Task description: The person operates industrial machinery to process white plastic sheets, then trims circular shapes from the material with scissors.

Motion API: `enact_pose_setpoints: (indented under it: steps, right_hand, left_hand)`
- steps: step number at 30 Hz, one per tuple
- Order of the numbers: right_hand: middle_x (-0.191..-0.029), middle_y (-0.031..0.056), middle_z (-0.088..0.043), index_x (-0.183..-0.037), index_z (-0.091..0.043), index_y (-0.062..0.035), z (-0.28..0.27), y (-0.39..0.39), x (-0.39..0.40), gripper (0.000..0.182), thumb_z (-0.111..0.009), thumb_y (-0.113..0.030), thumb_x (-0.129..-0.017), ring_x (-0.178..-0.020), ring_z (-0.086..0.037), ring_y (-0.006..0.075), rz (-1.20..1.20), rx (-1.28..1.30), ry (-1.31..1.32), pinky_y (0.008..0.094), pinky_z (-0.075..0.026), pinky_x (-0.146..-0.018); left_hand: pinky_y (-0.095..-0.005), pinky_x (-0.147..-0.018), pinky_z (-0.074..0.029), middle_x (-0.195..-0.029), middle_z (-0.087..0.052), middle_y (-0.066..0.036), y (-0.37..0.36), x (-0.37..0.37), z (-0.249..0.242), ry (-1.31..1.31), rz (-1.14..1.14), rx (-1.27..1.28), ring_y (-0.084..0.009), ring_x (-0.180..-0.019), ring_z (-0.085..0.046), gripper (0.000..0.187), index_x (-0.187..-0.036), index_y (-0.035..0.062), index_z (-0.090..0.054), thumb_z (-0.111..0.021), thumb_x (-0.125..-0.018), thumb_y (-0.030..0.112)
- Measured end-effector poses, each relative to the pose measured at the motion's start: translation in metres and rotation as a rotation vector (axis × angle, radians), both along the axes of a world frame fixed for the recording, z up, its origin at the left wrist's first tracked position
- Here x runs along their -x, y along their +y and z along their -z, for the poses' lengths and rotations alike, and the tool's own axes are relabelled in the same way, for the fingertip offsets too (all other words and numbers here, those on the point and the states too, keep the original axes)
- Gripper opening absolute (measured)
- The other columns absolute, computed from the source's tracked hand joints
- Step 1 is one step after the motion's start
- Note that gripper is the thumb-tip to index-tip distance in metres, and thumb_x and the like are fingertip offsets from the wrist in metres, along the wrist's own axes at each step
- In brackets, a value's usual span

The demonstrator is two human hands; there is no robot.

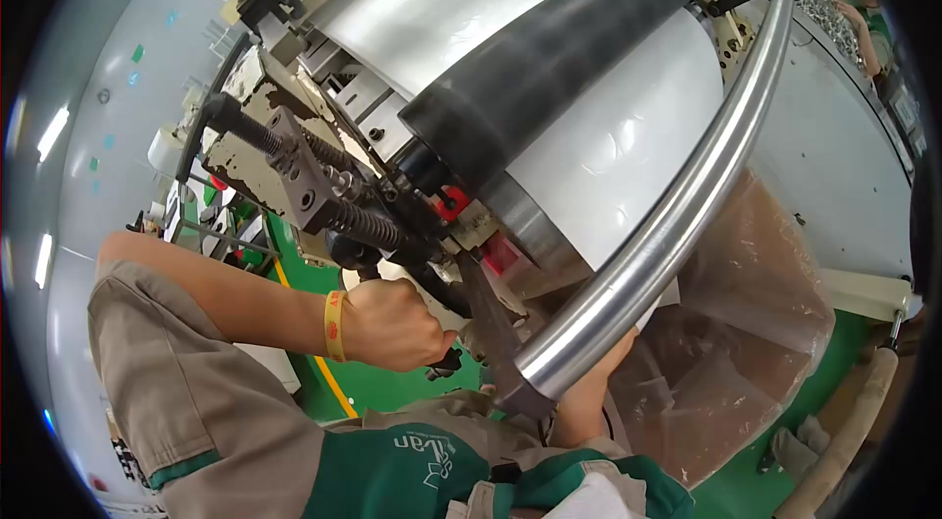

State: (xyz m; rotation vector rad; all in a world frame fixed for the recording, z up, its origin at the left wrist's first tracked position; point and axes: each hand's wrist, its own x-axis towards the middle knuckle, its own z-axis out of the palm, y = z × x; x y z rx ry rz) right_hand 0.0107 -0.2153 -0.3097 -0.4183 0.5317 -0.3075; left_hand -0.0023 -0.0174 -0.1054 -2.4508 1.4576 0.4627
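Note:
My left hand [394,325], with a yellow wristband [335,325], is closed in a fist around a black handle [447,360]. The handle's end pokes out below my fingers, beside the roller mount of the machine. My right hand [610,360] is mostly hidden behind a curved-looking polished steel bar [677,195], so its fingers do not show. It is close to the lower edge of a white glossy sheet [618,146]. A large black roller [559,58] presses across this sheet. Coil springs [363,223] on bolts stand at the roller's near end.
A crumpled clear plastic sheet [731,352] hangs below the steel bar on the right. Grey machine panels [824,146] lie beyond it. Another person's arm [865,38] appears at the far right. A yellow line [334,387] crosses the green floor [378,391].

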Motion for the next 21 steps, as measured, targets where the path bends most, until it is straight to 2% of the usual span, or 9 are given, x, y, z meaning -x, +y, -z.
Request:
enact_pose_setpoints:
  steps: [3,4,8,21]
  right_hand:
    - [-0.093,0.0018,-0.06,-0.107,-0.055,-0.0073,0.039,-0.021,0.01,0.019,-0.056,-0.014,-0.089,-0.064,-0.054,0.0069,-0.065,-0.169,-0.011,0.0177,-0.047,-0.054]
    - [-0.091,0.0018,-0.06,-0.105,-0.056,-0.0066,0.046,-0.025,0.011,0.018,-0.057,-0.015,-0.089,-0.063,-0.054,0.0068,-0.082,-0.068,-0.004,0.0176,-0.046,-0.053]
    - [-0.084,0.0012,-0.059,-0.101,-0.056,-0.006,0.053,-0.04,0.017,0.018,-0.059,-0.017,-0.087,-0.06,-0.052,0.0073,-0.13,-0.278,0.053,0.0173,-0.045,-0.051]
    - [-0.08,0.0003,-0.056,-0.096,-0.054,-0.0048,0.105,-0.044,0.018,0.019,-0.062,-0.019,-0.086,-0.061,-0.051,0.0075,-0.179,-0.315,0.069,0.0164,-0.045,-0.051]
  left_hand:
    - [-0.031,-0.032,-0.038,-0.043,-0.051,-0.004,0.001,0.001,0.001,-0.012,-0.017,0.01,-0.0204,-0.039,-0.054,0.035,-0.053,0.0061,-0.054,-0.048,-0.084,0.022]
    - [-0.0314,-0.032,-0.038,-0.043,-0.051,-0.003,0.001,0.001,0.002,0.003,-0.027,-0.024,-0.0203,-0.039,-0.054,0.035,-0.053,0.0068,-0.054,-0.048,-0.084,0.023]
    - [-0.0316,-0.033,-0.039,-0.043,-0.051,-0.004,0.003,0.001,0.006,0.006,0.0,-0.022,-0.0211,-0.04,-0.054,0.036,-0.053,0.0069,-0.055,-0.048,-0.084,0.023]
    - [-0.0308,-0.034,-0.04,-0.042,-0.049,-0.004,0.004,0.001,0.007,-0.012,0.002,-0.007,-0.0207,-0.039,-0.053,0.04,-0.049,0.0072,-0.05,-0.048,-0.085,0.024]
